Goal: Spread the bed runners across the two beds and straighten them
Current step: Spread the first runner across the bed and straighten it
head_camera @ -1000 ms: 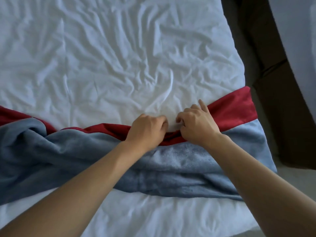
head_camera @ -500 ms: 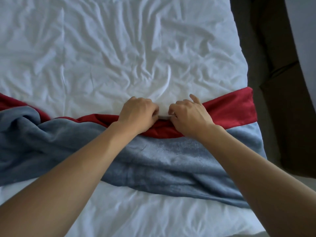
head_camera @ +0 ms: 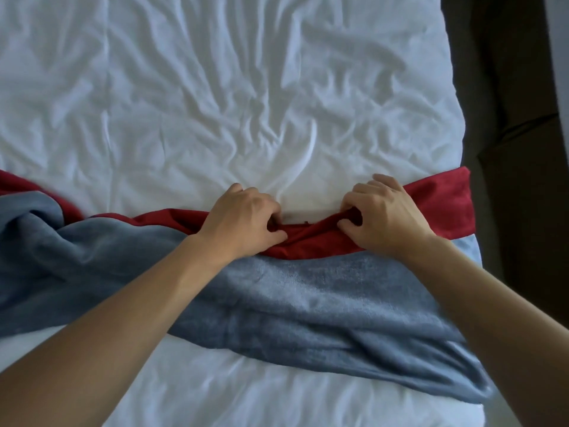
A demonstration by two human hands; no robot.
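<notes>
The bed (head_camera: 215, 87) fills most of the view, its white sheet wrinkled all over. Its right edge runs down the right side of the frame, and beyond it lies a dark gap of floor (head_camera: 508, 149), with a pale strip of something at the far upper right corner. The sheet is bare above the runner and again below it, toward the camera.

The runner (head_camera: 308, 291) lies crosswise over the bed, red along its far edge and grey-blue on the near side. At the right it reaches the bed's edge and lies fairly flat, the red band wide there. In the middle the red band is bunched and narrow. Toward the left the cloth is rumpled into thick folds, the grey-blue part heaped over the red.

Both forearms reach in from the bottom of the frame. The left hand (head_camera: 243, 220) and right hand (head_camera: 385, 217) sit near each other but apart on the red band, knuckles up, fingers curled, each pinching a fold of red cloth at its far edge. A short stretch of red sags between them.
</notes>
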